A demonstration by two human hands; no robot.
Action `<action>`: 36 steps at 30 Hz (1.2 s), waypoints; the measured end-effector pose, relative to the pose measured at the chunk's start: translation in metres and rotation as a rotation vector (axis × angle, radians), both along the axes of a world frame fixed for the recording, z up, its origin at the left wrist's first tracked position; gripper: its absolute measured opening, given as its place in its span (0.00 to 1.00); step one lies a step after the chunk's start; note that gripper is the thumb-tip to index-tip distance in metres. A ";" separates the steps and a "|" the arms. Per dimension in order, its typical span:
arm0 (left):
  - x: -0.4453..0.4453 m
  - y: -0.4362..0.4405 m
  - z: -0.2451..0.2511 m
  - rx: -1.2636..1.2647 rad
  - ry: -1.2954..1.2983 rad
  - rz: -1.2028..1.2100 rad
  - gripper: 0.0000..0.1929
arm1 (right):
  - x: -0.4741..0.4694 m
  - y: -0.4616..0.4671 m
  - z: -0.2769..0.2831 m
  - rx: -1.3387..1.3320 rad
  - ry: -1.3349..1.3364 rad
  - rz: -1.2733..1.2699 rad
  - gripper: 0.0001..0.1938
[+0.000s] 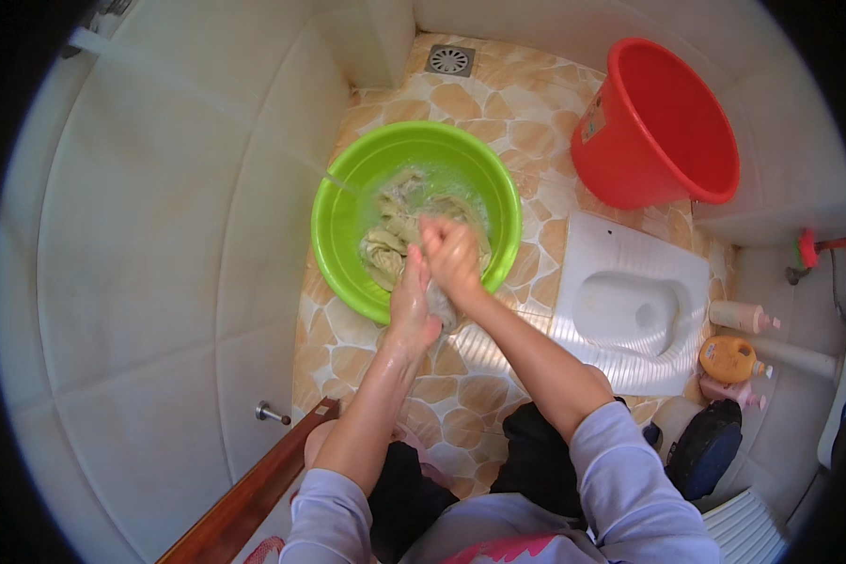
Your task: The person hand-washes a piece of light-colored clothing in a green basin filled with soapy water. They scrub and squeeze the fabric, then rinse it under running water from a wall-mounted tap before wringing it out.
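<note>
A bright green plastic basin (pixel 330 250) stands on the floor before me, holding water and a wet pale cloth (pixel 388 243). Over its near side both hands meet on a bunched length of this cloth. My right hand (pixel 452 255) is curled into a fist with fabric in it and looks slightly blurred. Beside it, my left hand (pixel 412 299) lies along the cloth with fingers fairly straight; part of the bunch shows between the wrists. How firmly the left fingers hold is hidden. A thin stream of water (pixel 342 185) enters the basin from the upper left.
A red plastic bucket (pixel 627 141) stands at the upper right, behind a white squat toilet (pixel 578 275). Several pump bottles, including an orange one (pixel 726 358), line the right wall. A floor drain (pixel 450 60) lies at the back. A brown wooden door edge (pixel 254 486) is at lower left.
</note>
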State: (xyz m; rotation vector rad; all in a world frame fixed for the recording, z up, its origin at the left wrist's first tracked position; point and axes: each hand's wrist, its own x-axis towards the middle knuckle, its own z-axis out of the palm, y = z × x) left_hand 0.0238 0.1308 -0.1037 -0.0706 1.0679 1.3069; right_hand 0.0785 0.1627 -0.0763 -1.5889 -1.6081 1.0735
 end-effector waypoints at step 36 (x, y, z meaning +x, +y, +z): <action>-0.036 0.007 0.026 0.369 1.223 -0.540 0.10 | 0.075 0.026 0.037 -0.473 0.933 0.068 0.10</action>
